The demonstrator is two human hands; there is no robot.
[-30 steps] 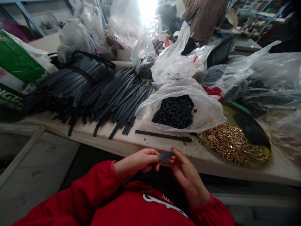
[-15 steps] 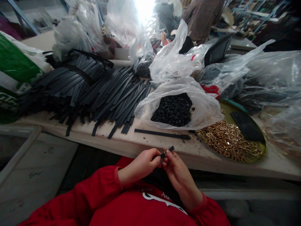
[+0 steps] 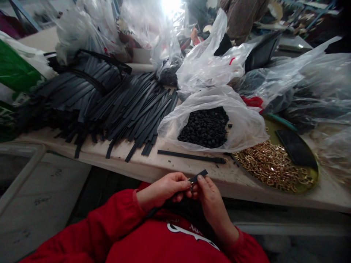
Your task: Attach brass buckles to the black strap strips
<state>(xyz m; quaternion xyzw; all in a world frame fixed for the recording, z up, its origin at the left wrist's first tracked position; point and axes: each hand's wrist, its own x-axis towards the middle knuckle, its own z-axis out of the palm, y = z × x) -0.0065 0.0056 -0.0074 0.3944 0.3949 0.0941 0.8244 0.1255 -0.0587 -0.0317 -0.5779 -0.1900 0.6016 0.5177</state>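
A thin black strap (image 3: pixel 199 176) is pinched between both hands just below the table's front edge. My left hand (image 3: pixel 163 189) is closed round the strap, which trails down over my red sleeve. My right hand (image 3: pixel 207 193) pinches the strap's free end, with a small metal piece hardly visible between the fingers. A single black strap (image 3: pixel 190 156) lies flat on the table (image 3: pixel 153 166) just beyond my hands. Behind it sits an open plastic bag of small black parts (image 3: pixel 204 128). A round tray of gold buckles (image 3: pixel 271 168) is at the right.
A big pile of black straps (image 3: pixel 109 106) covers the table's left half. A dark flat phone-like object (image 3: pixel 296 148) rests on the tray. Several plastic bags (image 3: pixel 208 62) crowd the back and right. Another person (image 3: pixel 241 14) stands beyond. A green sack (image 3: pixel 13 73) is at the left.
My hands have drawn closer together on the strap. The strap's free end, level a second ago, now tilts up to the right past my right fingers.
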